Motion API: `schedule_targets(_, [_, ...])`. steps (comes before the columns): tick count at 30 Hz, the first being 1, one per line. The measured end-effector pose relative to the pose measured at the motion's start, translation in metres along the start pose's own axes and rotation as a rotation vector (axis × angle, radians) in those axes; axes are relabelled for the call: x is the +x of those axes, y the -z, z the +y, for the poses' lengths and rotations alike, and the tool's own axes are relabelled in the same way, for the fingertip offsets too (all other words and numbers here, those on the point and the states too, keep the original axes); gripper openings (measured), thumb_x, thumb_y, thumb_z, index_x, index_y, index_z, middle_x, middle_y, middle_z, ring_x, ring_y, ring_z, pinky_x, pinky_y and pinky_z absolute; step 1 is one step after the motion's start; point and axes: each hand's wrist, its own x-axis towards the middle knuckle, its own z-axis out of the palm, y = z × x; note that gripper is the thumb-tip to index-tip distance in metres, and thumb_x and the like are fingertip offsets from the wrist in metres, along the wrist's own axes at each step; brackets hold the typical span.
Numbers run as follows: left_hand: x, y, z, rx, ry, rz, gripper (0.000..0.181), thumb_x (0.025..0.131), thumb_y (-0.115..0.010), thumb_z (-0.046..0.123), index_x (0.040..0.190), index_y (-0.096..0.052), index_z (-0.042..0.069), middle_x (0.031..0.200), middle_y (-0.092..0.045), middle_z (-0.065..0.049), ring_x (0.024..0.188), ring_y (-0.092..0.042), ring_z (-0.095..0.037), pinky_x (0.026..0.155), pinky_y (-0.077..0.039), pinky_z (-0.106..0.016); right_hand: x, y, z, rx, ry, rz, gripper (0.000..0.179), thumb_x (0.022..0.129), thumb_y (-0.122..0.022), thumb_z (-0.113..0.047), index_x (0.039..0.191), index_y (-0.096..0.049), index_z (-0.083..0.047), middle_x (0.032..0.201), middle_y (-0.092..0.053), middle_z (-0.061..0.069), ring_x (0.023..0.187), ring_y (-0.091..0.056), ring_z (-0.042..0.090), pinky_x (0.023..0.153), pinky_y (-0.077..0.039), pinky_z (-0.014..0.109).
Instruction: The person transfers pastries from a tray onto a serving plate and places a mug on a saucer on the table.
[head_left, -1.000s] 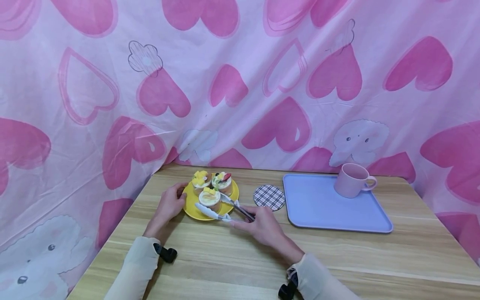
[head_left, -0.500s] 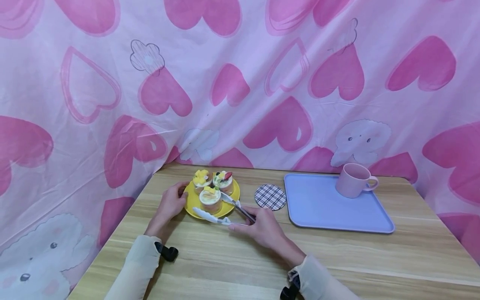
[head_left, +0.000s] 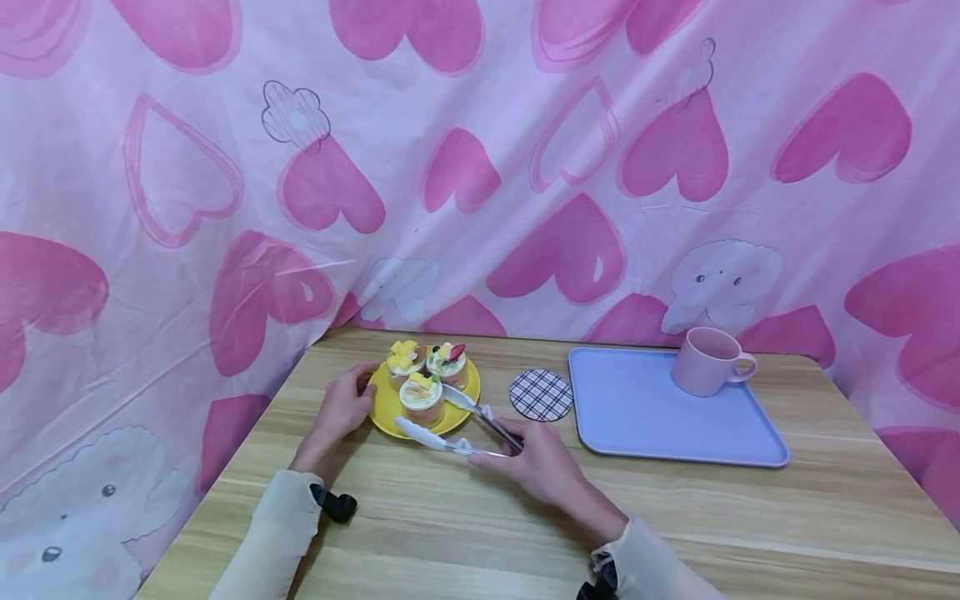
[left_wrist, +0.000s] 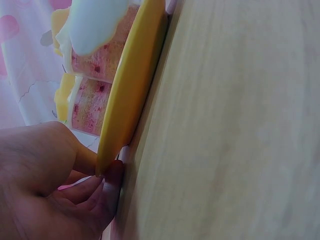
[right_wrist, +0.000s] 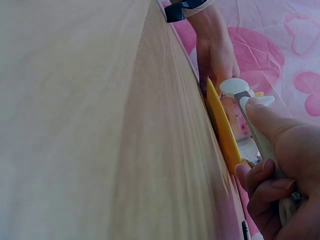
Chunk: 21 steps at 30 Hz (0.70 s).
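Note:
Three small cake cups stand on a yellow plate (head_left: 382,414) at the left of the table. My left hand (head_left: 347,406) pinches the plate's left rim, thumb above and fingers beneath, as the left wrist view shows. In my right hand (head_left: 542,461) is a pair of metal tongs (head_left: 487,427) with white tips. The tongs are spread, one tip on each side of the front cake cup (head_left: 422,400), which has yellow fruit pieces on top. Behind it sit a cup heaped with yellow cubes (head_left: 405,358) and a cup with a red slice (head_left: 447,363).
A round checked coaster (head_left: 540,395) lies right of the plate. Farther right is a lilac tray (head_left: 660,429), with a pink mug (head_left: 703,362) at its back right corner. A pink heart-patterned cloth (head_left: 555,250) hangs behind the wooden table (head_left: 420,525).
My right hand has shifted a little to the right and toward me, and the tongs' near tip has moved slightly right. The left hand keeps its hold on the plate.

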Motion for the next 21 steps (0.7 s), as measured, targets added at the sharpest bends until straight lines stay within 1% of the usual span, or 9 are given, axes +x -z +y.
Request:
schedule_targets(2, [0.000, 0.000, 0.000, -0.001, 0.002, -0.001, 0.047, 0.109, -0.051, 0.003, 0.155, -0.052, -0.004, 0.147, -0.064, -0.029, 0.137, -0.062, -0.042, 0.116, -0.053, -0.055, -0.002, 0.002, 0.000, 0.004, -0.010, -0.002, 0.064, 0.082, -0.084, -0.070, 0.127, -0.079, -0.025, 0.068, -0.059, -0.015, 0.061, -0.048, 0.002, 0.053, -0.041, 0.022])
schedule_targets(3, [0.000, 0.000, 0.000, -0.001, 0.002, -0.001, 0.047, 0.109, -0.051, 0.003, 0.155, -0.052, -0.004, 0.147, -0.064, -0.029, 0.137, -0.062, -0.042, 0.116, -0.053, -0.055, -0.003, 0.003, 0.001, 0.007, -0.014, 0.000, 0.065, 0.082, -0.084, -0.070, 0.130, -0.079, -0.026, 0.068, -0.059, -0.014, 0.061, -0.048, 0.002, 0.053, -0.041, 0.022])
schedule_targets(5, [0.001, 0.000, 0.000, -0.001, 0.001, 0.000, 0.047, 0.109, -0.051, 0.003, 0.155, -0.052, -0.005, 0.147, -0.064, -0.029, 0.137, -0.062, -0.042, 0.116, -0.053, -0.055, -0.005, 0.006, 0.001, 0.013, -0.018, 0.003, 0.060, 0.082, -0.084, -0.069, 0.126, -0.079, -0.028, 0.069, -0.059, -0.014, 0.062, -0.049, 0.003, 0.053, -0.041, 0.022])
schedule_targets(7, [0.001, 0.001, 0.001, -0.002, -0.004, 0.002, 0.047, 0.108, -0.051, 0.003, 0.155, -0.052, -0.005, 0.147, -0.064, -0.029, 0.137, -0.062, -0.042, 0.116, -0.053, -0.056, -0.007, 0.008, 0.002, 0.021, -0.030, 0.003, 0.060, 0.082, -0.085, -0.068, 0.127, -0.079, -0.029, 0.069, -0.059, -0.014, 0.062, -0.049, 0.003, 0.052, -0.040, 0.022])
schedule_targets(9, [0.001, 0.001, 0.000, -0.003, -0.007, 0.006, 0.047, 0.108, -0.051, 0.003, 0.154, -0.053, -0.005, 0.146, -0.065, -0.029, 0.136, -0.062, -0.042, 0.116, -0.053, -0.055, -0.009, 0.009, 0.003, 0.026, -0.043, 0.004, 0.063, 0.082, -0.085, -0.068, 0.131, -0.078, -0.029, 0.070, -0.060, -0.013, 0.062, -0.049, 0.004, 0.052, -0.040, 0.023])
schedule_targets(16, [0.000, 0.000, -0.001, 0.001, -0.014, 0.008, 0.047, 0.107, -0.053, 0.002, 0.153, -0.054, -0.005, 0.144, -0.065, -0.030, 0.134, -0.063, -0.043, 0.115, -0.053, -0.056, -0.014, 0.014, 0.008, 0.046, -0.051, 0.000, 0.069, 0.082, -0.084, -0.069, 0.137, -0.075, -0.028, 0.071, -0.061, -0.012, 0.060, -0.049, 0.004, 0.052, -0.040, 0.022])
schedule_targets(21, [-0.001, 0.000, -0.001, -0.002, -0.008, 0.008, 0.047, 0.107, -0.052, 0.003, 0.154, -0.054, -0.004, 0.146, -0.065, -0.029, 0.136, -0.063, -0.042, 0.116, -0.052, -0.055, -0.018, 0.018, 0.010, 0.048, -0.078, 0.010, 0.079, 0.081, -0.085, -0.070, 0.145, -0.070, -0.027, 0.072, -0.061, -0.012, 0.063, -0.051, 0.005, 0.052, -0.039, 0.021])
